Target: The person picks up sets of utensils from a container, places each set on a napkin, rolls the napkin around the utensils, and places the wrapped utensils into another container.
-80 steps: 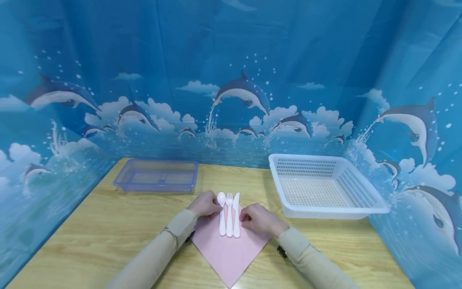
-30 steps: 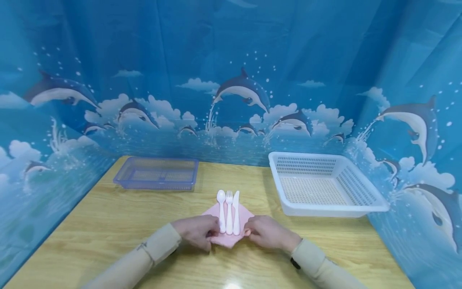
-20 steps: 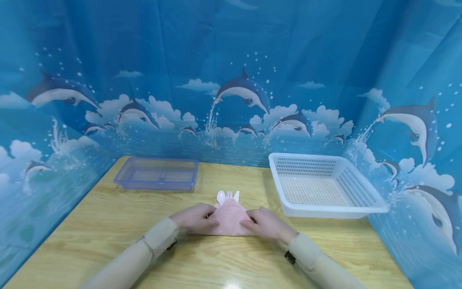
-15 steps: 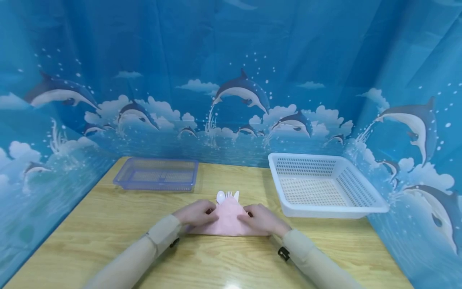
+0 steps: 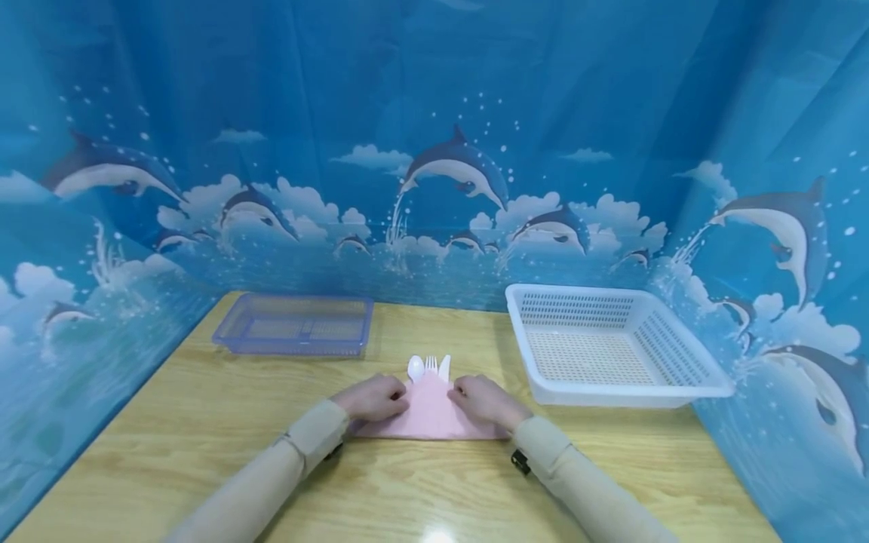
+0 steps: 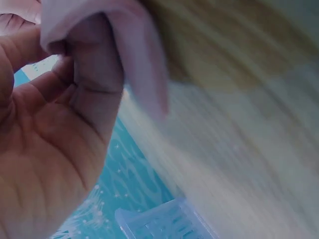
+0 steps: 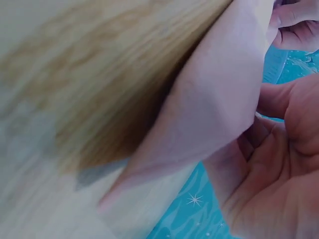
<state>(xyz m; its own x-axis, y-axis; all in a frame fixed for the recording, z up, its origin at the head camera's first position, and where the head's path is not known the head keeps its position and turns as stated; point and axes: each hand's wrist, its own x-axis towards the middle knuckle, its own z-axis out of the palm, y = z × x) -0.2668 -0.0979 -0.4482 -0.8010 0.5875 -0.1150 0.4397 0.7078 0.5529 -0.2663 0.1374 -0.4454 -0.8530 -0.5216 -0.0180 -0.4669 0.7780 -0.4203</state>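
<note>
Pinching the folded pink napkin [image 5: 429, 415] at left and right, the left grip [image 5: 373, 398] and right grip [image 5: 487, 401] hold it on the bench [image 5: 156, 452]; spoon [image 5: 416, 368], fork [image 5: 431, 364] and knife [image 5: 444, 368] poke out at its far side.

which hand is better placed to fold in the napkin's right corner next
Probably the right hand: it grips the pink napkin beside the knife, near that corner; the left hand is across, by the spoon.
</note>
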